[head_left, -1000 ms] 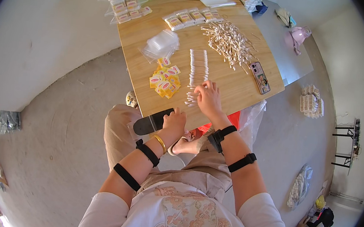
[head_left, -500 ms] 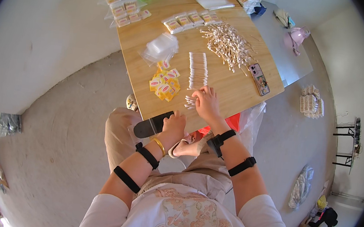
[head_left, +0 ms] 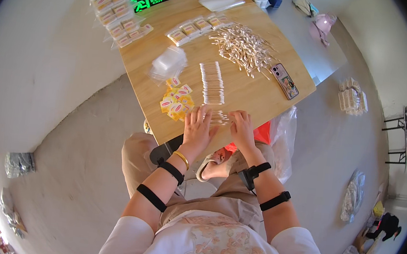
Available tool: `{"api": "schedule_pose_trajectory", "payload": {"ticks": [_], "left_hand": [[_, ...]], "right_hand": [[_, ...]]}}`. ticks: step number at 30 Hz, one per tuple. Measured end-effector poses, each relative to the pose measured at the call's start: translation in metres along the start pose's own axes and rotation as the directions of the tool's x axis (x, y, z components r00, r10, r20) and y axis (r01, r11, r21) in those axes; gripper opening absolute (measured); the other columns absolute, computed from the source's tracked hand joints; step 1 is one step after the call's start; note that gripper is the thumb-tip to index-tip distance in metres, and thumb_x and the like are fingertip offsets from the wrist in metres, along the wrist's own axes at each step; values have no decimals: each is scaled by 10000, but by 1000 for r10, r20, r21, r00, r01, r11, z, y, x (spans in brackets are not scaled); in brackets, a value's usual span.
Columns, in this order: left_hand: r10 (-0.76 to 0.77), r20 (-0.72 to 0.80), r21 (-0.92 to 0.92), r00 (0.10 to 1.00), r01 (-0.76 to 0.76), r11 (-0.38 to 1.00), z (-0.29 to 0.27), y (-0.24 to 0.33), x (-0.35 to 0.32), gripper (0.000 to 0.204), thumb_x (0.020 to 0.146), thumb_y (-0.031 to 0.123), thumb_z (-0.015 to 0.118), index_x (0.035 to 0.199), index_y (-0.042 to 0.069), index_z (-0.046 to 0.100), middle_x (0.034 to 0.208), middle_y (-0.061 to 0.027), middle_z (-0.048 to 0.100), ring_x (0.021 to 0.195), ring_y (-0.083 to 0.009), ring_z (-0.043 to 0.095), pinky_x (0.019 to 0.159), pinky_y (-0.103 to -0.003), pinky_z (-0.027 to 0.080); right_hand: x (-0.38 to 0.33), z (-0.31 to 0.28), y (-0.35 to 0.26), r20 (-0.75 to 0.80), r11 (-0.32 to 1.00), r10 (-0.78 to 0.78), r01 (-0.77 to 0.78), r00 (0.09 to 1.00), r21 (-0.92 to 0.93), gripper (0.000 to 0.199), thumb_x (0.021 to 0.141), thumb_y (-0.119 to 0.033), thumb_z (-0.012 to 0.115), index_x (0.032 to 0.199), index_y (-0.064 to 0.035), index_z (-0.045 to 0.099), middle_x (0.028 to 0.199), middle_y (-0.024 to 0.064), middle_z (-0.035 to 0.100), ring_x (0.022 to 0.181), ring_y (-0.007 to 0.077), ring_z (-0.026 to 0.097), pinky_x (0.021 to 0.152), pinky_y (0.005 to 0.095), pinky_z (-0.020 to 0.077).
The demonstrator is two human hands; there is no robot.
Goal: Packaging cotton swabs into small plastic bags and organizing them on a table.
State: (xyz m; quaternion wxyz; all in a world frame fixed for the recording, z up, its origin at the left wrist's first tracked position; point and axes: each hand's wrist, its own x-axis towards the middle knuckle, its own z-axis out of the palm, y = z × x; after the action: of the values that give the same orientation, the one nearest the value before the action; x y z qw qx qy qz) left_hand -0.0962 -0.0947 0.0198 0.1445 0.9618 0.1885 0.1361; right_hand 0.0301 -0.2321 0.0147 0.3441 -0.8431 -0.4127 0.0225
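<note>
A small group of cotton swabs (head_left: pixel 220 119) lies near the table's front edge, between my two hands. My left hand (head_left: pixel 198 127) rests at the group's left ends with its fingers stretched out. At the right ends is my right hand (head_left: pixel 242 131), its fingers slightly bent and apart. Just beyond, a long neat row of cotton swabs (head_left: pixel 212 82) runs away from me. Small yellow and white printed cards (head_left: pixel 176 102) are heaped to the left of my left hand. Farther back spreads a loose pile of cotton swabs (head_left: pixel 244 47).
Clear plastic bags (head_left: pixel 169 64) lie on the wooden table (head_left: pixel 142 98) at left. Filled packs (head_left: pixel 190 30) line up behind, and more are stacked (head_left: pixel 116 13) by a green lit sign (head_left: pixel 150 0). A phone (head_left: pixel 284 81) lies at the right edge. A black flat object (head_left: pixel 163 152) is near my left wrist.
My left hand has moved forward from the table's front edge to the left ends of the swabs. My right hand has moved off the swabs to their right ends. The view has shifted slightly.
</note>
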Motion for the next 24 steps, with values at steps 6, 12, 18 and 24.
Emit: {"api": "schedule_pose_trajectory", "payload": {"ticks": [6,12,18,24], "left_hand": [[44,16,80,999,-45,996,16,-1,4,558,939,391,593,1342,18,496,1440,-135,405,1363,-326,345,1137,-502,251],[40,67,58,997,-44,997,17,-3,1,584,946,381,587,1382,18,446,1471,-123,388,1383,-330,330,1161,-527,212],[-36,80,85,996,30,996,9,-11,-18,692,969,410,542,1478,-11,336,1562,-130,292,1487,-335,188,1206,-564,85],[-72,160,187,984,41,982,14,-15,-29,823,996,530,405,1534,-61,209,1635,-180,149,1535,-328,35,1207,-572,-22]], "right_hand": [[-14,-10,0,-19,997,44,-43,999,69,397,788,26,557,1177,-49,586,1198,155,562,1150,378,504,1002,477,411],[-20,1,-10,108,999,-35,34,994,11,691,801,-163,689,1429,-77,413,1456,171,417,1372,362,367,1149,479,292],[-14,12,-3,151,994,-60,74,987,-86,889,824,-362,717,1525,-35,279,1580,194,270,1493,344,208,1231,470,156],[-16,22,-1,164,980,-95,121,982,-156,898,855,-394,677,1525,23,249,1600,216,230,1508,345,176,1232,472,148]]}}
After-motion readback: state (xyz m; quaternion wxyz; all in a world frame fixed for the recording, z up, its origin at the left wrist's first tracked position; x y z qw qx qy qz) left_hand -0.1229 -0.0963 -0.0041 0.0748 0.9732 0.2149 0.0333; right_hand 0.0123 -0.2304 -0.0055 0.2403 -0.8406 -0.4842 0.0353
